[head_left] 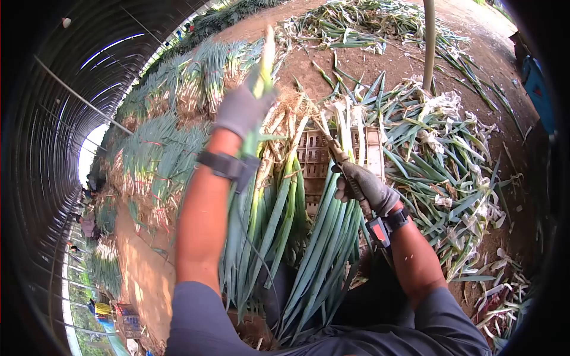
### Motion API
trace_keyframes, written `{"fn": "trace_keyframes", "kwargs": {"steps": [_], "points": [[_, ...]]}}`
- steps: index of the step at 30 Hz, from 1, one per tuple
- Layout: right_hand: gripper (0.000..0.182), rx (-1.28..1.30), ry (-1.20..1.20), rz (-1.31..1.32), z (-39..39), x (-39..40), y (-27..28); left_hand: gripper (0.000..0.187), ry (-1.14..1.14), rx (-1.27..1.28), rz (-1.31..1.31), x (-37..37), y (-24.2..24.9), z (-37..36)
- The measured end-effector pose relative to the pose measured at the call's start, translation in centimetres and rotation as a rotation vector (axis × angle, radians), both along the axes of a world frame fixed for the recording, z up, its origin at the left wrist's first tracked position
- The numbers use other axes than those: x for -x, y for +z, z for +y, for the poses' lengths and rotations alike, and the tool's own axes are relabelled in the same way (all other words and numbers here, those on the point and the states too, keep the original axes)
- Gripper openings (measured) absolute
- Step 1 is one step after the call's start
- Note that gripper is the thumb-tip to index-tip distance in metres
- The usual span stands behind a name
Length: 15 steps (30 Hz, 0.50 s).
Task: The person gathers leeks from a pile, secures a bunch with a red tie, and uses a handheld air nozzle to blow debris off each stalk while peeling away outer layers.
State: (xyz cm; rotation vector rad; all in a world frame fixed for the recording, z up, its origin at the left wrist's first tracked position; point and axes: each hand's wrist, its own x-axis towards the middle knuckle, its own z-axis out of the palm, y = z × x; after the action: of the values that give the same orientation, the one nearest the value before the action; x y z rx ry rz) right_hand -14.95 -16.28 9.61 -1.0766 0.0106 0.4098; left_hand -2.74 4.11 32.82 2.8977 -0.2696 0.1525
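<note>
My left hand (243,110), in a grey glove and smeared by motion, is raised at the upper left. It is closed around a large green onion (269,50), whose white end points up and whose leaves hang down along my forearm. My gloved right hand (371,187) grips a thin, dirt-coloured rod (333,144) that slants up to the left and runs back along the wrist. Between my arms, several untrimmed green onions (279,196) with brown roots lie to the left. A bunch with clean white stems (343,127) lies near the right hand.
A pale plastic crate (373,153) sits under the onions. Stripped leaves and peelings (451,160) are heaped on the right, with another heap (362,26) behind. Tied onion bundles (148,148) stand in rows at left. A pole (429,47) rises at the back right.
</note>
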Motion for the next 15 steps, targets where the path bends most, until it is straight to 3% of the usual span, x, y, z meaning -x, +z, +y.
{"fn": "trace_keyframes", "kwargs": {"steps": [2,3,4,5,8,11,15], "points": [[0.046,0.038,-0.004,-0.044,0.2,0.4,0.4,0.080,-0.093,-0.082,-0.070,-1.6,-8.3,1.2],[0.044,0.117,0.010,-0.050,0.1,0.6,0.4,0.083,0.031,-0.143,0.107,-2.2,-10.9,1.0],[0.042,0.098,0.010,-0.007,0.3,0.7,-0.3,0.087,0.011,-0.220,-0.003,-2.6,-14.6,1.6],[0.042,0.104,0.003,0.035,0.5,0.7,-0.5,0.091,0.046,-0.250,0.112,-2.3,-15.8,1.1],[0.043,0.277,0.037,0.038,0.9,1.0,0.6,0.094,0.026,-0.383,0.012,-3.0,-20.8,1.1],[0.048,0.363,0.173,0.116,1.4,0.8,0.8,0.089,-0.015,-0.466,0.027,-4.1,-22.5,0.8],[0.058,0.466,0.107,0.124,2.3,1.1,1.0,0.085,0.049,-0.414,0.110,-4.4,-21.6,-0.1]]}}
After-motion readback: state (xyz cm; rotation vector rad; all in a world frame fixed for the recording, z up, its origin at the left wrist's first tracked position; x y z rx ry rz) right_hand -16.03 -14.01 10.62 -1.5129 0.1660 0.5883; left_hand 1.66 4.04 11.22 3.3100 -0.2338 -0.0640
